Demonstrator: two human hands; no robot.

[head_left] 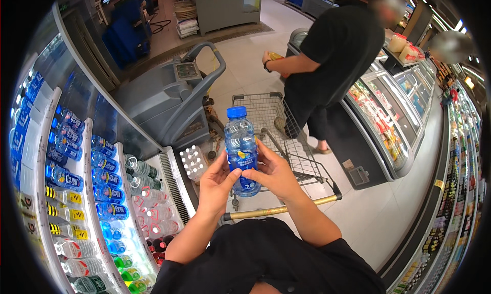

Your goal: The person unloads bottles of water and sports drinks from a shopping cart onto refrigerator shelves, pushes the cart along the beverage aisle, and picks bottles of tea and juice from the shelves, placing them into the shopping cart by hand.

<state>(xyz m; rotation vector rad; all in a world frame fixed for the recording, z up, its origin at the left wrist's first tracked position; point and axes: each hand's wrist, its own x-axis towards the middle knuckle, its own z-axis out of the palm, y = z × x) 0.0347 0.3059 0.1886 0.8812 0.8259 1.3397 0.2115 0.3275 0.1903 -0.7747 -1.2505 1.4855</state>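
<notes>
Upright in front of me is a clear water bottle (240, 135) with a blue cap and a blue label. My left hand (215, 182) grips its lower left side, the thumb lying across the label. From the other side my right hand (276, 175) wraps its lower right part, thumb also on the front. Both hands are closed on this one bottle, and their fingertips are partly hidden behind it. Beyond and below the bottle stands a wire shopping cart (302, 158) with a yellow handle bar.
Shelves of bottled drinks (110, 194) line my left. A grey floor-cleaning machine (163, 97) stands ahead on the left, near a pack of white-capped bottles (193, 162). A person in black (332, 48) stands beyond the cart. Freezer cases (381, 125) run along the right.
</notes>
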